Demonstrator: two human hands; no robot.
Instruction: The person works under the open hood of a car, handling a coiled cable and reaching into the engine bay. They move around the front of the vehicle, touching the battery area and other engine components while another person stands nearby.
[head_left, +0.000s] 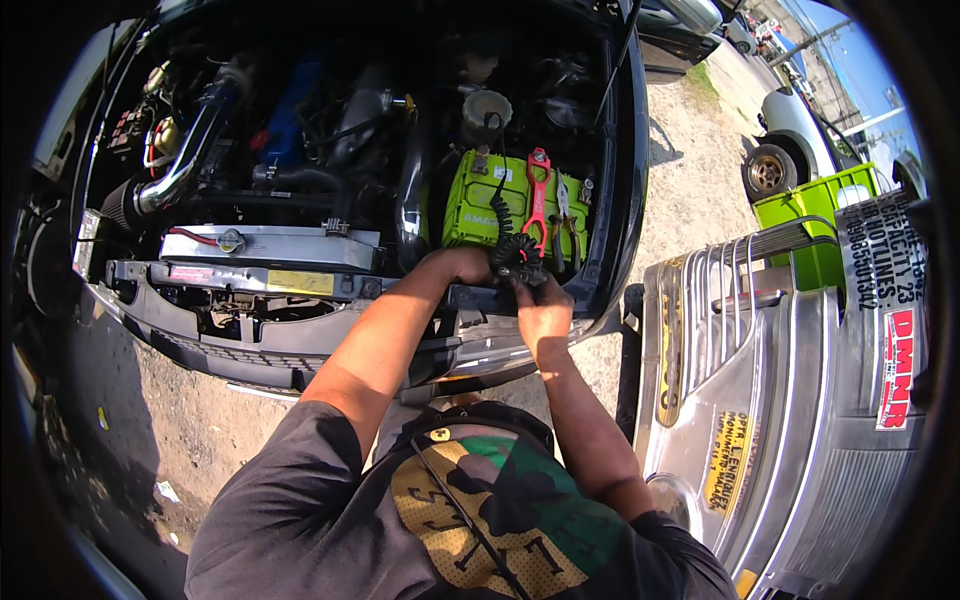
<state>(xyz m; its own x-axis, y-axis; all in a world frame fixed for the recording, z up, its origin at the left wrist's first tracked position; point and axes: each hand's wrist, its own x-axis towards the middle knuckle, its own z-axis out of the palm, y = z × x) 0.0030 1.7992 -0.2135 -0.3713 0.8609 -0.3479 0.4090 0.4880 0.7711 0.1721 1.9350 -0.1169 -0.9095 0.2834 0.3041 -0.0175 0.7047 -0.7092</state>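
My left hand (462,266) reaches to the front edge of the green battery (481,200); its fingers curl in beside a dark object with a coiled black cord (519,254), their tips hidden. Just to its right, my right hand (543,305) has its fingers closed at the underside of that dark object; its exact shape is unclear. A red flat tool (538,195) lies lengthwise on the battery, and pliers (562,215) lie beside it to the right. The cord runs up toward a translucent reservoir (487,108) behind the battery.
The open engine bay (310,120) has a silver radiator (280,245) and front bumper (250,340). Close at the right stands a stainless-steel vehicle body (750,400), with a green crate (810,270) behind it. A white vehicle (800,125) is parked beyond on dirt ground (690,190).
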